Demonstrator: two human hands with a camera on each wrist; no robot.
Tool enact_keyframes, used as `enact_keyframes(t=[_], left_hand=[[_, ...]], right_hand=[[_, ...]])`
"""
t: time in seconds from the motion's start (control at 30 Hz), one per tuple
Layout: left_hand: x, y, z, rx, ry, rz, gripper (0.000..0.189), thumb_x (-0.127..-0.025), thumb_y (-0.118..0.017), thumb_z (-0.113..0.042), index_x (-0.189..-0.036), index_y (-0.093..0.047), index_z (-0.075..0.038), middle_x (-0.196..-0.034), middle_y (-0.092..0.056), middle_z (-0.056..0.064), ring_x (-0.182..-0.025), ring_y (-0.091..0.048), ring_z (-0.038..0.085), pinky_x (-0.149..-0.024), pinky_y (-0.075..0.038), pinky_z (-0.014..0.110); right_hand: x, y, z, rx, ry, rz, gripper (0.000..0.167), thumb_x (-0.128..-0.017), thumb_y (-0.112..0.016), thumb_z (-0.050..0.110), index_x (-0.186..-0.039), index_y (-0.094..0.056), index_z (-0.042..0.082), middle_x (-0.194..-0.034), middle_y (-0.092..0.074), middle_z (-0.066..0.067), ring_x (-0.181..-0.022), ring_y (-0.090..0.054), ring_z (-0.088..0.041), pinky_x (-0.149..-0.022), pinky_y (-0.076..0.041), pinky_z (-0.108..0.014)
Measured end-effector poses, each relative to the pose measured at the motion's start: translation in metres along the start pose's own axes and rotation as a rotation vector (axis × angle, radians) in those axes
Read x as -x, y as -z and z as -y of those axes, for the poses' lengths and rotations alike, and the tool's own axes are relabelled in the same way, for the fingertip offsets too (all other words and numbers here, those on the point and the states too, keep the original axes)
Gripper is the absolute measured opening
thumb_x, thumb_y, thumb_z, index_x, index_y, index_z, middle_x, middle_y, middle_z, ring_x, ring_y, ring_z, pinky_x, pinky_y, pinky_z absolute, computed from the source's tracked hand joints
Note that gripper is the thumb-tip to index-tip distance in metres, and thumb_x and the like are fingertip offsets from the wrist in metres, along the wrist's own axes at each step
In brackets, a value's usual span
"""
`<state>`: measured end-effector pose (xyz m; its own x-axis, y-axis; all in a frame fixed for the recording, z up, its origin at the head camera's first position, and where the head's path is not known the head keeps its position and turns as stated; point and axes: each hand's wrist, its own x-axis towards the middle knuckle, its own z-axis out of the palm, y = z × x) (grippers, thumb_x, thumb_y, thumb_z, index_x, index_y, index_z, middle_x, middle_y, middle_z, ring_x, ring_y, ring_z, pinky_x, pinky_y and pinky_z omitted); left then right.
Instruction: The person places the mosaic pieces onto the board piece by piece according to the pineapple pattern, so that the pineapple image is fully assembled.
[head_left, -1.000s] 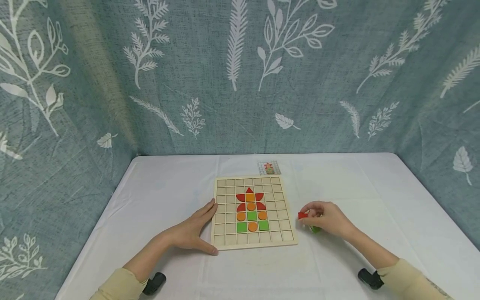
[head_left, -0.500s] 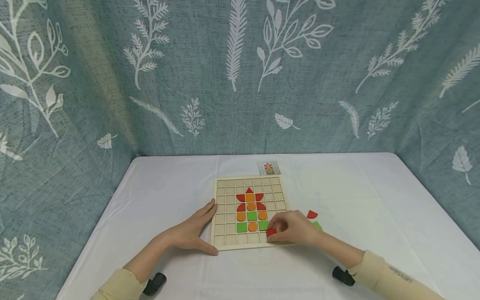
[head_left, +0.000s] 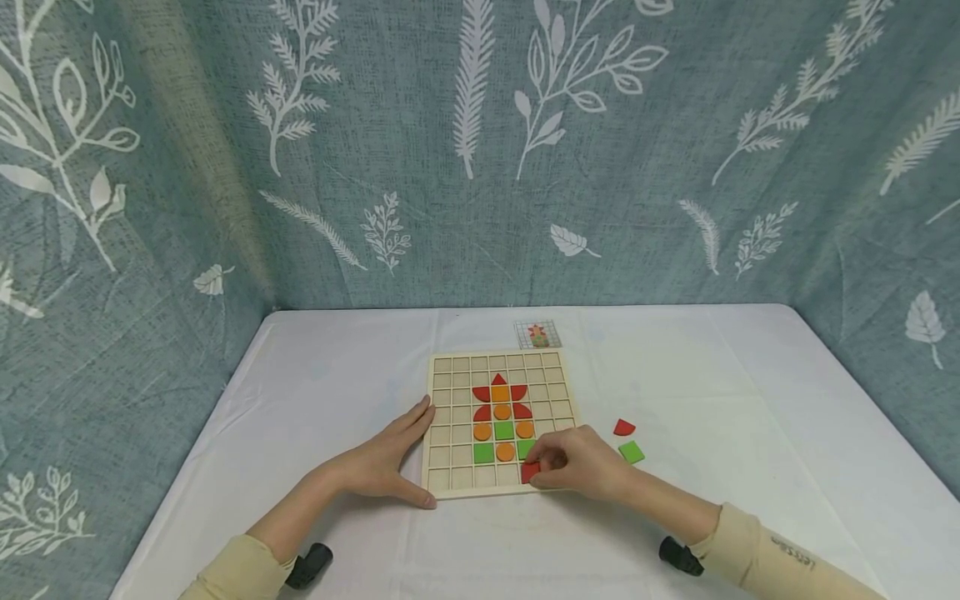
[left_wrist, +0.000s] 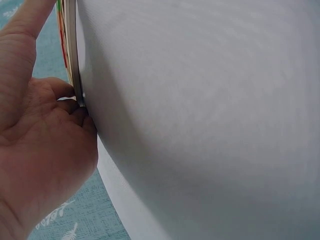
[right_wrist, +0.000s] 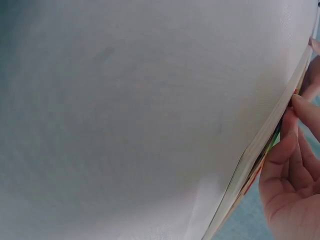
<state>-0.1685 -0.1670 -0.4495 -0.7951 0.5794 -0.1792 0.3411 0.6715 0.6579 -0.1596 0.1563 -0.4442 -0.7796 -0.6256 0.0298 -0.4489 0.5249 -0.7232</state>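
Observation:
A wooden grid board [head_left: 459, 377] lies on the table, with red, orange and green tiles forming a flower-like figure in its cells. My left hand [head_left: 390, 457] rests along the board's left edge, thumb and fingers spread; in the left wrist view the hand [left_wrist: 45, 140] touches the board's side [left_wrist: 74, 50]. My right hand [head_left: 585, 463] pinches a red square tile [head_left: 529, 473] at the bottom row, just below the right green tile [head_left: 526, 449]. In the right wrist view the fingers [right_wrist: 280, 150] reach over the board's edge, and the tile is mostly hidden.
Right of the board lie a loose red quarter-round tile [head_left: 624, 427] and a green square tile [head_left: 632, 452]. A small pattern card [head_left: 537, 335] sits behind the board. The white-covered table [head_left: 337, 358] meets a leaf-print curtain [head_left: 420, 167] at the back.
My right hand has moved left from the loose tiles onto the board, carrying the red square tile to the bottom row. The red quarter-round stays on the table. My left hand has not moved.

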Motion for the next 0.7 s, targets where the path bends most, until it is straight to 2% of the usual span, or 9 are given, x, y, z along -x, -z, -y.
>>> enact_keyframes(t=[0.27,0.4,0.57,0.7], left_hand=[[0.0,0.002,-0.001,0.01,-0.002,-0.002,0.126,-0.068,-0.087,-0.047,-0.154,-0.011,0.005,-0.161,0.001,0.021,-0.147,-0.003,0.041,-0.114,-0.017,0.057],[0.0,0.002,-0.002,0.011,-0.001,-0.002,0.126,-0.067,-0.087,-0.047,-0.154,-0.011,0.005,-0.161,0.001,0.021,-0.147,-0.004,0.041,-0.114,-0.017,0.056],[0.0,0.002,-0.002,0.021,0.0,0.001,0.126,-0.067,-0.087,-0.046,-0.154,-0.011,0.005,-0.161,0.001,0.021,-0.147,-0.003,0.041,-0.114,-0.017,0.057],[0.0,0.002,-0.002,0.028,-0.004,0.0,0.126,-0.067,-0.087,-0.046,-0.154,-0.01,0.005,-0.161,0.001,0.021,-0.147,-0.003,0.041,-0.114,-0.016,0.057]], right_hand=[[-0.001,0.0,-0.001,0.03,0.067,-0.046,0.012,-0.084,-0.076,0.006,-0.095,-0.079,0.009,-0.081,-0.069,0.008,-0.072,-0.056,-0.001,-0.061,-0.05,-0.019],[-0.001,0.001,-0.003,0.01,0.084,-0.046,0.012,-0.085,-0.076,0.007,-0.095,-0.08,0.008,-0.084,-0.072,0.004,-0.076,-0.059,-0.002,-0.063,-0.051,-0.02],[0.004,0.007,-0.009,-0.062,0.029,-0.035,0.013,-0.089,-0.072,0.013,-0.1,-0.079,0.012,-0.087,-0.07,0.008,-0.073,-0.057,-0.004,-0.061,-0.05,-0.021],[0.015,0.021,-0.013,-0.091,-0.044,-0.077,0.013,-0.091,-0.07,0.018,-0.102,-0.077,0.015,-0.092,-0.07,0.008,-0.072,-0.057,-0.008,-0.06,-0.049,-0.022]])
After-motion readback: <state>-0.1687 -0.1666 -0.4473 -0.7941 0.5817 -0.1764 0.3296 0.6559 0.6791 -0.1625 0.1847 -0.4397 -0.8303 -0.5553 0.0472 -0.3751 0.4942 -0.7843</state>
